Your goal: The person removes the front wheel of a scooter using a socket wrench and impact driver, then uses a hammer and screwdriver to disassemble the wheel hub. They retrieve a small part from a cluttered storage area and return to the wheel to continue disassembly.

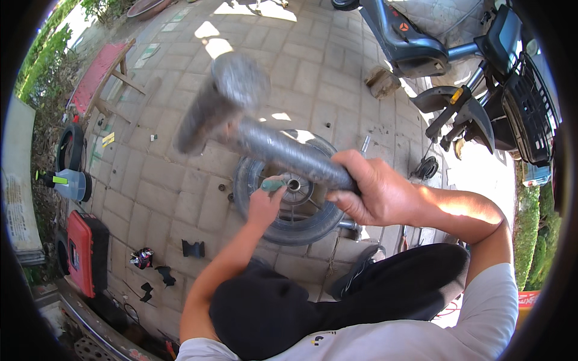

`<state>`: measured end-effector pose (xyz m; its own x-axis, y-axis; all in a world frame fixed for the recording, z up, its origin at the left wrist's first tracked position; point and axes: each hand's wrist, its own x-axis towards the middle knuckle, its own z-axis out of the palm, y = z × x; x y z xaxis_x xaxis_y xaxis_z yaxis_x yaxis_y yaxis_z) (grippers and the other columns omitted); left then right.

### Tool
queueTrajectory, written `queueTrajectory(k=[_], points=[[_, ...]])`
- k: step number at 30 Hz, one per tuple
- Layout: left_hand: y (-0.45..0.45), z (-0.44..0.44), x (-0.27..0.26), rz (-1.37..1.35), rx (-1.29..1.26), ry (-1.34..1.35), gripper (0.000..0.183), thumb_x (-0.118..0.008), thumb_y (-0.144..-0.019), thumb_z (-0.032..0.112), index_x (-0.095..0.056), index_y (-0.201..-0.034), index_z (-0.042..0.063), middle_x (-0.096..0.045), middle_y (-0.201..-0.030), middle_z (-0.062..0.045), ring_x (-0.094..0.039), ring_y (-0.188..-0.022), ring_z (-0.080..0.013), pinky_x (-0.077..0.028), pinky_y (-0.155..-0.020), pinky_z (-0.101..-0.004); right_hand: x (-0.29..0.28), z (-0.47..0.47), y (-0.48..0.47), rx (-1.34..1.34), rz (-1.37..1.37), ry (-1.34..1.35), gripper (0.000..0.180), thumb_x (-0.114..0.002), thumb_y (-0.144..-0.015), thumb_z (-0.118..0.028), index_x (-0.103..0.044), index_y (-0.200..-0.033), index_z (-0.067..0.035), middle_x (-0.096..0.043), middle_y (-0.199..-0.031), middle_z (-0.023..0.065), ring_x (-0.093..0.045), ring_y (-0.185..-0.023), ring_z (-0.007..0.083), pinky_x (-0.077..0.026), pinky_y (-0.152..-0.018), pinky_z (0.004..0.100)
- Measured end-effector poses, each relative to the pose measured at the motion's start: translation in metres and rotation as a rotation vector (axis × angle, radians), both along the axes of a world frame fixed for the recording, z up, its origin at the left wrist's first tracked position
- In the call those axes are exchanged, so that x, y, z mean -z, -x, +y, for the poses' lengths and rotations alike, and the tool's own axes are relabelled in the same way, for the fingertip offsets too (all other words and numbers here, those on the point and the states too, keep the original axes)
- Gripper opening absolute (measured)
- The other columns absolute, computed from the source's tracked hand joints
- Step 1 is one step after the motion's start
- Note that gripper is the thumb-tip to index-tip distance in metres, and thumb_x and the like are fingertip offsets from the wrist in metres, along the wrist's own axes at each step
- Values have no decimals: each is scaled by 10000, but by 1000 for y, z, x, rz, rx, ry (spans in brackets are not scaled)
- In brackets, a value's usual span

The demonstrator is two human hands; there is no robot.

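My right hand (377, 192) grips the metal handle of a hammer (289, 151), its blurred head raised close to the camera at upper left. Below it, a small scooter wheel (253, 221) with a black tyre lies flat on the paving. In my left hand (264, 205) is a screwdriver with a green handle (272, 185), held at the wheel's metal hub (294, 185). The tip of the screwdriver cannot be made out. Part of the wheel's far side is covered by the hammer handle and my right hand.
An electric scooter (420, 49) with its front fork bare stands at upper right, near a wooden block (382, 82). On the left are a red toolbox (83, 255), a spray bottle (72, 184) and a red-topped bench (97, 76). Pliers (403, 239) lie by my right knee.
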<state>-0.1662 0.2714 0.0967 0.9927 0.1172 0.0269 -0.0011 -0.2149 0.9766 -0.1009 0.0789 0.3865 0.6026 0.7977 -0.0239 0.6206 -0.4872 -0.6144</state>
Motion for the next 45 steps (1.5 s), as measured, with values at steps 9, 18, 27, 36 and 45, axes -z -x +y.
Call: queueTrajectory(k=[9,18,27,36,45], points=[[-2,7,-9,-28,27,-80,246,-664,-927,194,-659,-1124,46,-702,-1011,-192,-681,-942,-351,-520,-807,-389,2,-11,-9,15,-68,452,392,-580,-968,-363,-479,-980,16,-635,-697,232,-645,-673,448,-514,-590,518],[-66,-20,-75,48,476,-616,339,-627,-929,329,-579,-1030,9,-674,-795,-223,-657,-791,-419,-516,-700,-510,9,-96,3,378,51,233,400,-610,-985,-345,-507,-1015,40,-594,-633,202,-653,-580,346,-495,-550,422],[-110,-53,-60,153,538,-701,398,-648,-906,352,-622,-1031,-25,-681,-878,-253,-648,-878,-446,-510,-781,-521,40,-159,17,659,194,-6,408,-571,-1009,-381,-510,-1001,22,-562,-639,104,-557,-547,177,-440,-525,328],[-106,-58,-59,72,522,-713,396,-643,-913,357,-618,-986,-31,-683,-819,-244,-667,-811,-430,-525,-733,-515,101,-151,13,625,160,150,429,-515,-1025,-384,-469,-1018,42,-571,-672,187,-592,-596,288,-470,-588,425],[-54,-14,-46,56,10,-84,319,-672,-926,217,-638,-1121,-34,-721,-980,-202,-709,-936,-292,-528,-841,-376,64,-137,-3,587,287,232,487,-517,-1013,-437,-539,-992,48,-614,-723,223,-629,-687,364,-483,-662,457]])
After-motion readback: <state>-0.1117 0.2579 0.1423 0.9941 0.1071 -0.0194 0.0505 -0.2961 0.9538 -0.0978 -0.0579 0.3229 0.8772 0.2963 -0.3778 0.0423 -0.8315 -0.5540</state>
